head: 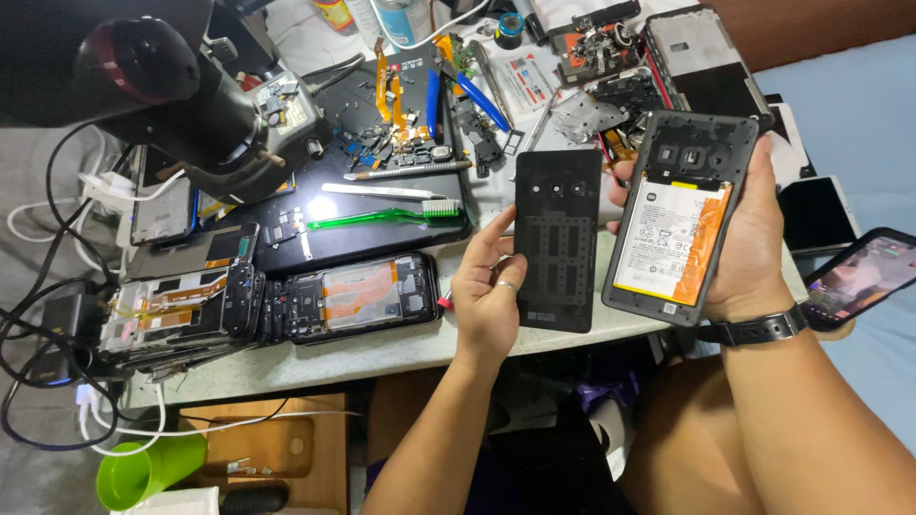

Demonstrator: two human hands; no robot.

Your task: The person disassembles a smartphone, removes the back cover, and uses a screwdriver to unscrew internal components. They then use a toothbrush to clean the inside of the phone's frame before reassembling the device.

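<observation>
Grey worktable fills the view, cluttered w/ phone parts. Top left, a big black microscope hangs over a black work mat. Left front edge: stack of opened phone frames w/ orange flex cables, another opened phone just beside it. Right hand, watch on wrist, is wrapped around an opened phone, fingers curled behind it, thumb on its right edge; back is off, white battery w/ orange strip showing, held tilted above the table's right end. Left hand grips a black back cover at its left edge, thumb in front, fingers behind, inner side facing up, upright, just left of the opened phone & not touching it. On the mat: green toothbrush, white spudger, blue-handled tweezers. Far right, a lit phone lies on blue fabric. Green cup below table, lower left.
</observation>
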